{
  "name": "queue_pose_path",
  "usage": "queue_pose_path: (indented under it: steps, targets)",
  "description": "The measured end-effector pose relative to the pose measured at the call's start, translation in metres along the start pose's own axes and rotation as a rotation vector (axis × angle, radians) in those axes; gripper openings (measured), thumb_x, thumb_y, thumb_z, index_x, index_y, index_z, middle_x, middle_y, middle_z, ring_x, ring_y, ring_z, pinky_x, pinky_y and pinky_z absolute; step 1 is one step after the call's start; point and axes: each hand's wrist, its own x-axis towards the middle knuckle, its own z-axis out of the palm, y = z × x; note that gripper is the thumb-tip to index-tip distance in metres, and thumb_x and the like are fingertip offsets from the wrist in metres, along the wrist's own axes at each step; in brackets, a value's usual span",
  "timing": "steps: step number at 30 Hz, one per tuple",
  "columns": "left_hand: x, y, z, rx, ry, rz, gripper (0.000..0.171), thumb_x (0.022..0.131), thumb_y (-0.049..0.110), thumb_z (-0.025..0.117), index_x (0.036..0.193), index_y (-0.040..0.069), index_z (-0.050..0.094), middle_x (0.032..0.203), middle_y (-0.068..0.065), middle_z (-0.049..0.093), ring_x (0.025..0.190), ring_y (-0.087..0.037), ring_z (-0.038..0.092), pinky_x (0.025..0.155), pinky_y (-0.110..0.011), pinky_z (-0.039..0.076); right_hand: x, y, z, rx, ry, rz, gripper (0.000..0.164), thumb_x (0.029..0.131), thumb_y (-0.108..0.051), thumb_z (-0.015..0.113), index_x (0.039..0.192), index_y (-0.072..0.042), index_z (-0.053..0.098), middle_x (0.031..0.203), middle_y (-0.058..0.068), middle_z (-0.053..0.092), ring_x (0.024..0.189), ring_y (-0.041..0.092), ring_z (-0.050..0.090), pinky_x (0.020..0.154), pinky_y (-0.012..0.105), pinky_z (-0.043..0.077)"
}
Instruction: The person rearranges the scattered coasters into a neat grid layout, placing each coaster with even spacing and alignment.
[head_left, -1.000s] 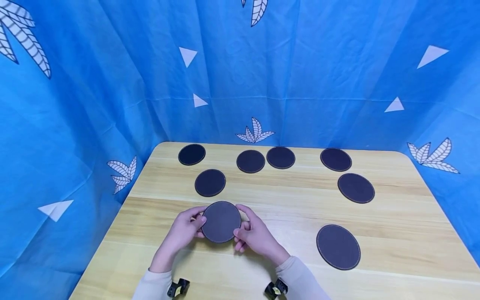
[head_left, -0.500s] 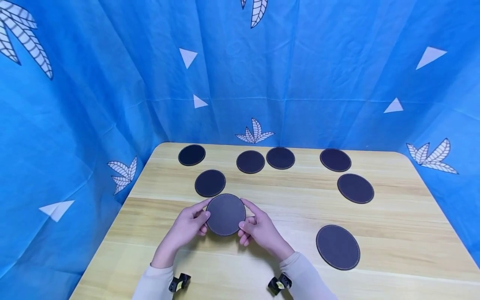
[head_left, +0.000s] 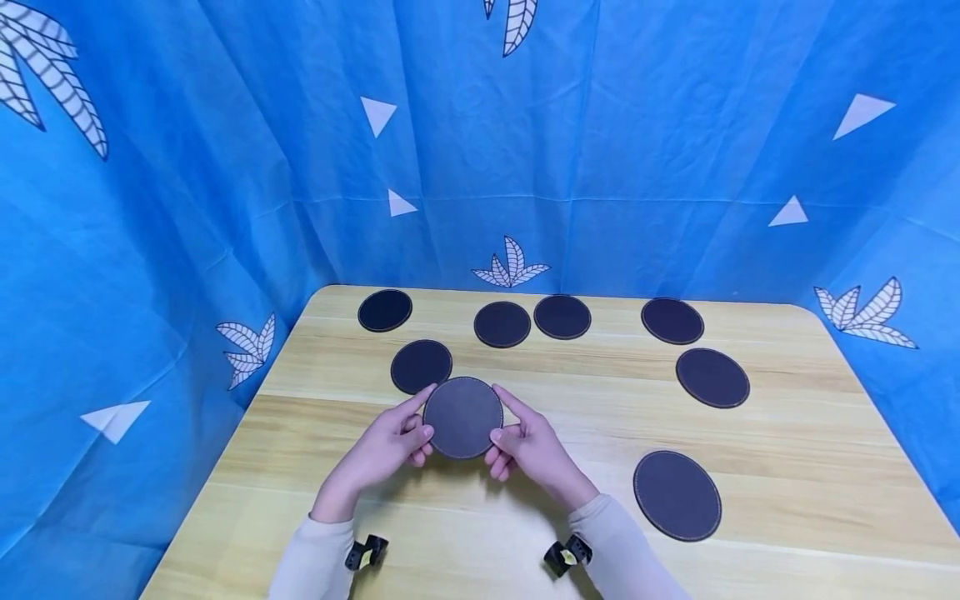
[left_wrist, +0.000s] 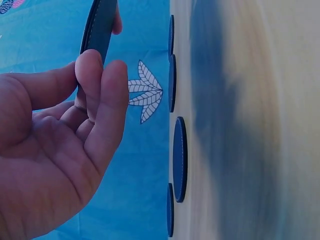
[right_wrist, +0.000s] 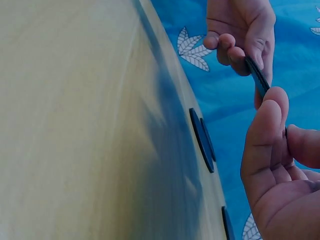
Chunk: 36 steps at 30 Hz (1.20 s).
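A round dark coaster [head_left: 462,418] with a stitched edge is held up over the table between two hands. The left hand [head_left: 390,443] pinches its left edge, thumb on the near face and index finger stretched along the rim. On the opposite edge the right hand [head_left: 528,442] pinches it in the same way. Seen edge-on in the left wrist view, the coaster [left_wrist: 100,30] stands well away from the tabletop. In the right wrist view the fingers of both hands meet its thin edge [right_wrist: 257,77]. Behind it, a similar coaster [head_left: 422,365] lies flat, close to the left index fingertip.
More matching coasters lie flat on the wooden table [head_left: 300,467]: one at back left [head_left: 385,310], a pair side by side at back middle, two at back right [head_left: 712,377], and one at front right [head_left: 677,496]. A blue curtain [head_left: 480,150] hangs behind the table.
Both hands have carried the held coaster a little away from the body and to the right, keeping their grip. The coasters on the table have stayed put.
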Motion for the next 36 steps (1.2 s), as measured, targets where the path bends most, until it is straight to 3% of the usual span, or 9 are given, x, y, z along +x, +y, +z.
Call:
queue_pose_path:
  steps: [5,16,22,28,36]
  targets:
    - [0.008,0.003,0.001,0.003,-0.006,0.005,0.066,0.102,-0.002,0.053,0.16,0.005,0.024,0.076,-0.015,0.06,0.063,-0.021,0.061,0.063,-0.03,0.056,0.002,-0.004,-0.004,-0.014,0.011,-0.001,0.072,0.102,0.005,0.05,0.163,-0.012,0.017,0.078,0.035,0.065,0.053,0.018,0.065,0.054,0.033,0.058]
    - [0.025,0.005,0.004,0.027,0.029,0.03,0.067,0.102,-0.005,0.052,0.161,0.006,0.023,0.074,-0.013,0.059,0.061,-0.019,0.061,0.064,-0.032,0.058,0.012,-0.011,-0.012,-0.023,0.038,-0.008,0.071,0.102,0.004,0.049,0.163,-0.015,0.017,0.073,0.025,0.066,0.053,0.018,0.064,0.053,0.031,0.057]
    - [0.031,0.008,0.003,0.026,0.041,0.029,0.067,0.102,-0.004,0.052,0.161,0.006,0.023,0.075,-0.014,0.06,0.06,-0.019,0.061,0.066,-0.032,0.057,0.017,-0.017,-0.013,-0.059,0.069,-0.009,0.07,0.103,0.003,0.049,0.163,-0.015,0.018,0.075,0.03,0.064,0.053,0.019,0.063,0.053,0.032,0.057]
    - [0.038,0.01,0.0,0.039,0.044,0.035,0.065,0.102,-0.004,0.052,0.16,0.004,0.024,0.075,-0.018,0.059,0.059,-0.021,0.061,0.066,-0.03,0.056,0.022,-0.02,-0.014,-0.076,0.084,-0.01,0.07,0.103,0.004,0.048,0.163,-0.015,0.018,0.071,0.021,0.066,0.053,0.018,0.063,0.053,0.031,0.056]
    - [0.046,0.01,0.0,0.018,0.052,0.012,0.066,0.102,-0.004,0.051,0.16,0.003,0.022,0.073,-0.015,0.058,0.06,-0.023,0.059,0.064,-0.036,0.057,0.029,-0.022,-0.015,-0.087,0.109,0.013,0.071,0.102,0.004,0.048,0.163,-0.016,0.019,0.07,0.021,0.065,0.052,0.019,0.061,0.053,0.031,0.055]
